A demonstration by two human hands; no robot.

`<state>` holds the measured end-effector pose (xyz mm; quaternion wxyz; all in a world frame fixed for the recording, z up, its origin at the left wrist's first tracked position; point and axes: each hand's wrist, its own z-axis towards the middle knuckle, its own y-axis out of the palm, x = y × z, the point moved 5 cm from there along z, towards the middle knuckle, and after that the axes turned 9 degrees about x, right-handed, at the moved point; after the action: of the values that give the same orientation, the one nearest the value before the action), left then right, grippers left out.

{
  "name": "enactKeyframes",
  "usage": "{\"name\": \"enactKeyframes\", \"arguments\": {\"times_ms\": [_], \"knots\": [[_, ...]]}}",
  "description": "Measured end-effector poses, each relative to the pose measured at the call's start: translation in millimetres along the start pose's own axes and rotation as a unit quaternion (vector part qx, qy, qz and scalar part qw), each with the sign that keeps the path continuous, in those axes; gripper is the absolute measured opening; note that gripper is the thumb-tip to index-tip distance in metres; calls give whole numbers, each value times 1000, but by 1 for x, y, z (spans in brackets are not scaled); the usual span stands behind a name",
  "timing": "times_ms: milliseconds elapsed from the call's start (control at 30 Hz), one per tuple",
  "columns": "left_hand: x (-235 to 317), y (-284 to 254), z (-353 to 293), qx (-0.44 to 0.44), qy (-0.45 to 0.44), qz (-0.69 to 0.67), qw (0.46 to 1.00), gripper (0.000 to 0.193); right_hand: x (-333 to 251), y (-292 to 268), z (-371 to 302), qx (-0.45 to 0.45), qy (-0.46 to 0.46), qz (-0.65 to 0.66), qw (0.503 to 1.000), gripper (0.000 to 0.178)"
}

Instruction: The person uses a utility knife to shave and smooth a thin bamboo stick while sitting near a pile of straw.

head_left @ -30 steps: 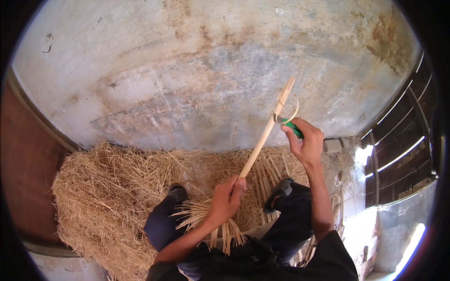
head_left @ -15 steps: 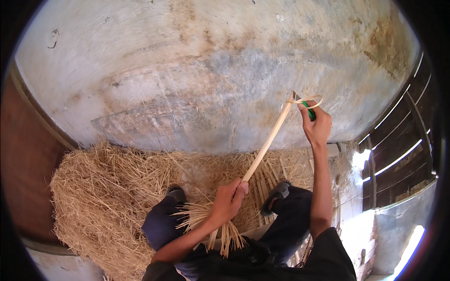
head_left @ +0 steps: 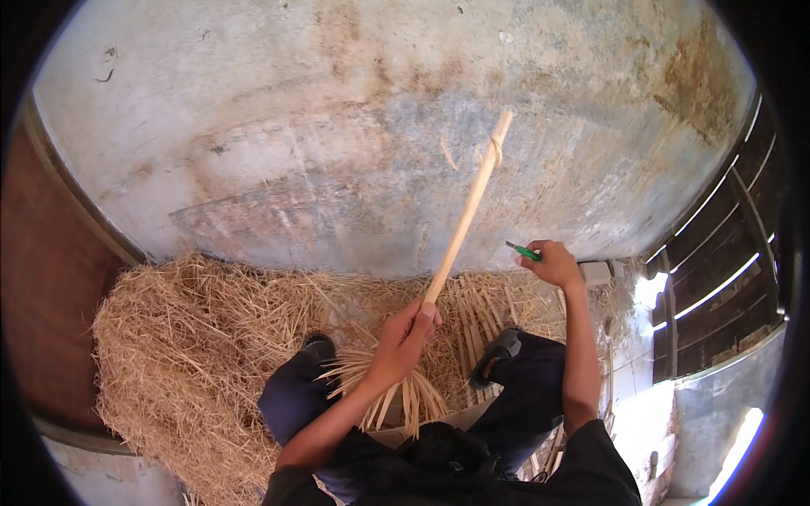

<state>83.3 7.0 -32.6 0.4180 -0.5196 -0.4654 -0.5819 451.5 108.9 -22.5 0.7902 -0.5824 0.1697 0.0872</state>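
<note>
My left hand (head_left: 405, 344) is closed round the lower end of a long, pale bamboo strip (head_left: 466, 218), which slants up and to the right in front of the wall. Near the strip's upper end shows a thin curled shaving (head_left: 496, 153); a second slim curl (head_left: 448, 153) appears in the air to its left. A green-handled utility knife (head_left: 528, 252) is gripped in my right hand (head_left: 554, 265), its blade pointing left, apart from the strip. Beneath my left wrist a fan of thin bamboo slivers (head_left: 412, 400) spreads between my legs.
A heap of straw-like shavings (head_left: 181, 354) covers the floor at the left. Longer split strips (head_left: 472, 325) lie near my right shoe (head_left: 498, 356). A stained plaster wall (head_left: 337, 169) rises ahead, with dark slatted boards (head_left: 717, 278) at the right.
My right hand with the knife has moved down, away from the strip's tip. The strip has risen and swung slightly left, and the loop of shaving at its end has left the blade.
</note>
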Motion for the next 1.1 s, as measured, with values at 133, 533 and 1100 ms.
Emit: {"name": "enactKeyframes", "arguments": {"times_ms": [133, 533, 1100], "knots": [[1, 2, 12, -33, 24, -55, 998, 37, -65, -41, -10, 68, 6, 186, 980, 36], [0, 27, 25, -100, 24, 2, 995, 36, -166, -59, -41, 36, -35, 495, 867, 31], [-12, 16, 23, -23, 15, 3, 1000, 30, -156, -31, -54, 69, -195, 323, 924, 30]]}}
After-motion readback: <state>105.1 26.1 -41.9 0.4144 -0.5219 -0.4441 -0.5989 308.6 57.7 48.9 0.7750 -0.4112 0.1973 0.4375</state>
